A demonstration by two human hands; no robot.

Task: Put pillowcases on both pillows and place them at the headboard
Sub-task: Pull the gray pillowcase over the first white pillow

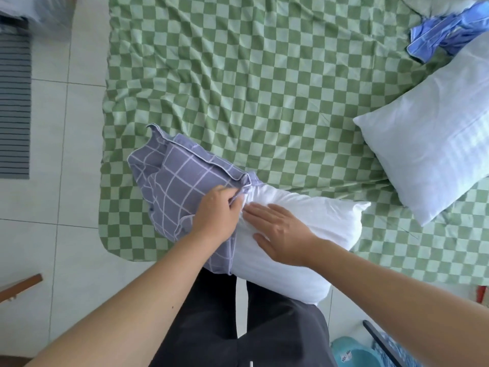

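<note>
A white pillow [312,221] lies across the near edge of the bed, its left end inside a grey-blue checked pillowcase [180,181]. My left hand [217,213] grips the open hem of that pillowcase, fingers curled round the fabric. Just to its right, my right hand [280,231] rests flat on the bare pillow with straight fingers. A second white pillow [434,152] without a case lies at the right side of the bed. A crumpled blue cloth [439,38], possibly the other pillowcase, sits at the far right.
The bed carries a green and white checked sheet [251,88]. Pale floor tiles [53,154] run along the left. A striped mat [13,107] lies at the far left, a teal tub [354,353] near my feet at the lower right.
</note>
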